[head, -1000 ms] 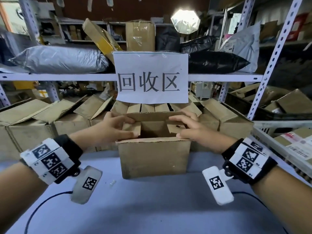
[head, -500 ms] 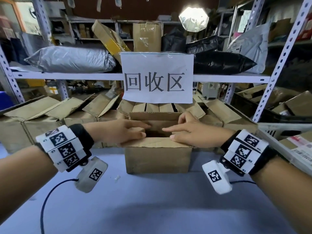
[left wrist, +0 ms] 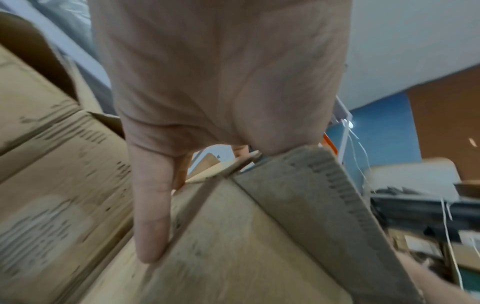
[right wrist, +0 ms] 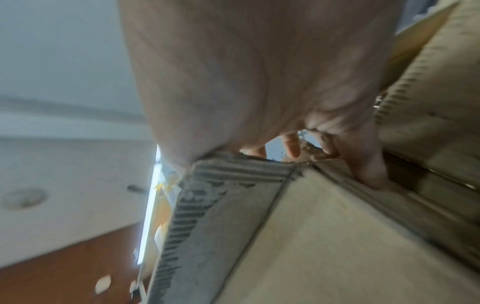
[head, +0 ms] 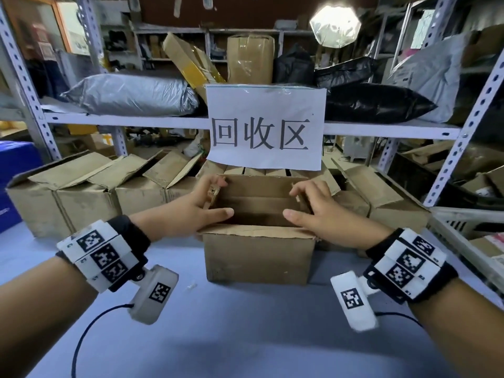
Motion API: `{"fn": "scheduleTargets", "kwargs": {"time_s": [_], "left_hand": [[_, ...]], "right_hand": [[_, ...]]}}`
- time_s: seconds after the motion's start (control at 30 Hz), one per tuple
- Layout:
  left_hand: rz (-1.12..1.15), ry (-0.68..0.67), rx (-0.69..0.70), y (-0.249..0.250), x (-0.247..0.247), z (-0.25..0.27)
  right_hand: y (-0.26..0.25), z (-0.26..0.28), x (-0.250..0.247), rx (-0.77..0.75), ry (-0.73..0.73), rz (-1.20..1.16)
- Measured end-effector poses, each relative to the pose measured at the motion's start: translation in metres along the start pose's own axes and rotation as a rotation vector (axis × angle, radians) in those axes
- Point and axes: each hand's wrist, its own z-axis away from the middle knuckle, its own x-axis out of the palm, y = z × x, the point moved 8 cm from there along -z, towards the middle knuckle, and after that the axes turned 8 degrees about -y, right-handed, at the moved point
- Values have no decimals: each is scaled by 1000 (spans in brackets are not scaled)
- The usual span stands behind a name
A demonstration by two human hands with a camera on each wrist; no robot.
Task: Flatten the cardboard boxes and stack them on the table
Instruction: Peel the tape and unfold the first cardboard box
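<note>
On the table (head: pixel 245 336), just below the sign (head: pixel 266 126), stands the box (head: pixel 259 257) — top open, upright. The left hand (head: pixel 188 211) grips its left flap, thumb along the near rim; the right hand (head: pixel 324 214) grips the right flap — hands apart. More boxes (head: pixel 90 192) stand behind.

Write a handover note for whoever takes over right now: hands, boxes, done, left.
Left hand: grips the left side flap of the open box, thumb inside.
Right hand: grips the right side flap, thumb inside.
The box stands upright on the table, top open, not collapsed.
Row of other boxes behind it under the shelf, also unflattened.
Done: no flattened stack in view.
Left: flatten this box, then the rest, and stack them.
</note>
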Motion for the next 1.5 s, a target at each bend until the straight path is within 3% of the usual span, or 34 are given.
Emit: {"fn": "scheduleTargets", "kwargs": {"time_s": [0.1, 0.2, 0.3, 0.37, 0.5, 0.63, 0.87, 1.13, 1.3, 1.4, 1.5], "left_hand": [[203, -38, 44, -9, -1, 6], [297, -177, 145, -20, -4, 5], [304, -322, 220, -26, -6, 4], [233, -346, 251, -25, -8, 3], [82, -239, 239, -20, -11, -2], [162, -92, 289, -15, -13, -4], [154, -53, 291, -23, -16, -15], [149, -35, 342, -3, -15, -2], [143, -110, 366, 10, -7, 19], [180, -34, 386, 14, -10, 33], [327, 91, 395, 13, -22, 40]], "right_hand": [[13, 5, -2, 52, 90, -205], [22, 8, -1, 97, 158, -462], [22, 13, 4, 91, 178, -722], [20, 17, 7, 78, 161, -751], [13, 22, 11, 75, 87, -613], [13, 19, 3, 66, 123, -353], [26, -1, 5, -33, 19, -360], [16, 17, -7, -108, 90, -320], [5, 40, -10, -113, 152, -432], [0, 52, -8, -87, 208, -511], [0, 65, -17, -31, 400, -583]]}}
